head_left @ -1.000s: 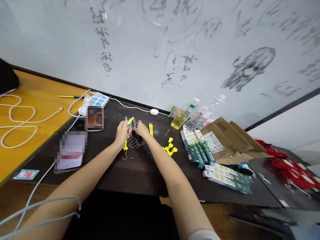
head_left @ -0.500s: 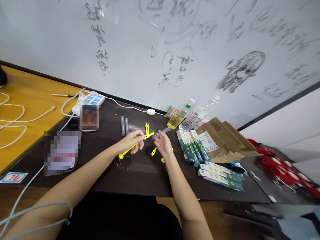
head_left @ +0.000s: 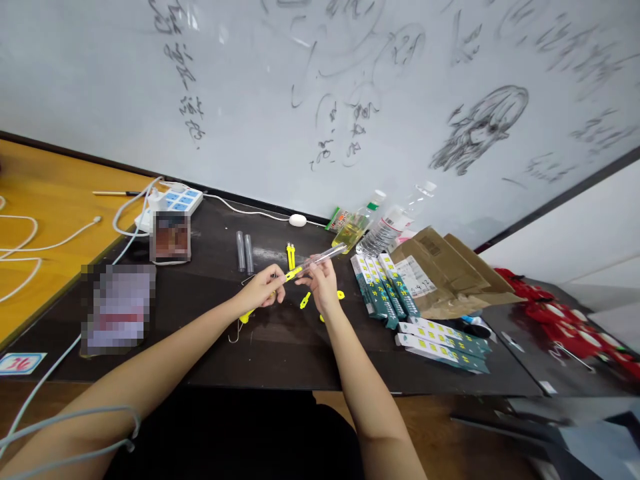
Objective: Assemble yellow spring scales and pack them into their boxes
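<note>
Pinching a yellow rod [head_left: 291, 274] between thumb and fingers, the left hand [head_left: 261, 291] holds it slanted, low end toward me, upper tip pointing up and right. I log the right hand [head_left: 323, 283] just beside it, fingers closed on a clear tube [head_left: 327, 255] that slants the same way. The tube's lower mouth meets the rod's tip, though I cannot tell whether the tip sits inside. Both hands hover close together over the dark table [head_left: 280, 353], near its middle. By the right wrist lie small yellow pieces [head_left: 305, 300]. Behind the hands I note two spare tubes [head_left: 244, 242] lying side by side and loose yellow sticks [head_left: 291, 255]. To the right, teal boxes [head_left: 383, 287] stand in a row, with cardboard [head_left: 450, 267] beyond them. Bottles [head_left: 387, 233] rest against the whiteboard [head_left: 250, 100]. Far left sits a power strip [head_left: 175, 199].
</note>
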Tool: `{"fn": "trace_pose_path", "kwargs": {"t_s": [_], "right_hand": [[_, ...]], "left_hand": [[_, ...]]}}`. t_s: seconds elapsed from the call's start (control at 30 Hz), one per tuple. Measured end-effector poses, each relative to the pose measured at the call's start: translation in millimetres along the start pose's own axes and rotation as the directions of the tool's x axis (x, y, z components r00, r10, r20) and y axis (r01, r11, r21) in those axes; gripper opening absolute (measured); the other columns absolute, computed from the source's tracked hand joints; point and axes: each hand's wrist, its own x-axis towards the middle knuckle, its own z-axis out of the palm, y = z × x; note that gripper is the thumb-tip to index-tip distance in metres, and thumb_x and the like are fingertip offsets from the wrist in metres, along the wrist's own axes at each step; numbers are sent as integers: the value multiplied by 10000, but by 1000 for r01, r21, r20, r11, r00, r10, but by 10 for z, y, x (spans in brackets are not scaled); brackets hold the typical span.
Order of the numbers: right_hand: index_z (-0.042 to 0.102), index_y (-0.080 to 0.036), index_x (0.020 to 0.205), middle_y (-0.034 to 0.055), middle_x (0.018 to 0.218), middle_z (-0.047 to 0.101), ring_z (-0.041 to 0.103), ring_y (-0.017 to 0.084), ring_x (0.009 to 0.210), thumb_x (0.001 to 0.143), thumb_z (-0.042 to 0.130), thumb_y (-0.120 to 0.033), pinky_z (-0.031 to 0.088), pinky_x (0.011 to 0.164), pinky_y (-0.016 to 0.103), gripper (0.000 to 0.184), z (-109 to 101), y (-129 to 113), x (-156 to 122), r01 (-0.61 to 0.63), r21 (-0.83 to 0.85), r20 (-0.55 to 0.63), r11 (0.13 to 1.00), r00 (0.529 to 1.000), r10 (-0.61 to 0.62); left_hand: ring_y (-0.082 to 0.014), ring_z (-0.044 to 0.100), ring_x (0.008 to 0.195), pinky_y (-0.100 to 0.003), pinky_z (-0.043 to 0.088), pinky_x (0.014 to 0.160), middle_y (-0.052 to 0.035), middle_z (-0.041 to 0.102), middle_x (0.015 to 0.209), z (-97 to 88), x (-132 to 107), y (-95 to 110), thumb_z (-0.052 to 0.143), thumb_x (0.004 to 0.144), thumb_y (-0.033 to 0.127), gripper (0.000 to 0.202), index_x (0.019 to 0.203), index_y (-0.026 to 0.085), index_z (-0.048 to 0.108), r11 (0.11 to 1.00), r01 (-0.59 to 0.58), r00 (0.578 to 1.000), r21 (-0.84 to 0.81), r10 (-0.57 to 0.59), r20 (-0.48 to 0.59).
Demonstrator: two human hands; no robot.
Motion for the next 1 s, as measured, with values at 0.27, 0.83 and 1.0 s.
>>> {"fn": "trace_pose_path", "kwargs": {"t_s": [0.27,0.83,1.0], "right_hand": [[559,-221,957,-21,782,582,569,88,597,774,661,-378,460,467,193,261,96,89,-83,25,-217,154,976,988,9],[507,-210,958,9,933,585,555,159,846,701,726,-303,418,745,293,350,229,238,-268,105,-543,317,833,944,87],[421,-233,956,-7,887,583,584,151,827,767,673,-310,450,770,306,324,229,221,-262,63,-417,370,907,923,106]], "left_hand": [[-41,338,326,-122,160,310,7,600,651,-4,43,-52,264,898,626,437,1036,226,374,993,103,993,-62,-107,-54],[-219,628,902,-171,276,320,-168,531,1312,18,43,6,350,832,704,703,1226,142,505,907,122,951,-404,-224,-215],[-255,623,946,-217,404,398,-182,455,1394,-41,23,77,311,812,743,744,1222,148,488,888,170,950,-427,-263,-169]]}}
